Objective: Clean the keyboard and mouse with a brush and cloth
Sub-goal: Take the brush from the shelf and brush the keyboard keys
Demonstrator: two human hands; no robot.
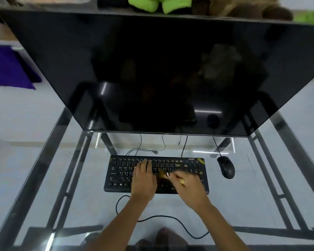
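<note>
Cable (170,217): black, loops across the glass desk (80,178) nearest the person.
Right hand (190,185): fingers clamped on a brush (164,174), bristles on the keys.
Left hand (143,178): flat on the keyboard (119,175), fingers loosely together.
Mouse (226,167): right of the keyboard, untouched.
Monitor (152,69): dark, behind.

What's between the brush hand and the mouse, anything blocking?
Nothing visible. The right hand holds the brush on the keyboard; the mouse sits apart on the glass desk to the keyboard's right, with bare glass between. The left hand rests on the keys.
</note>
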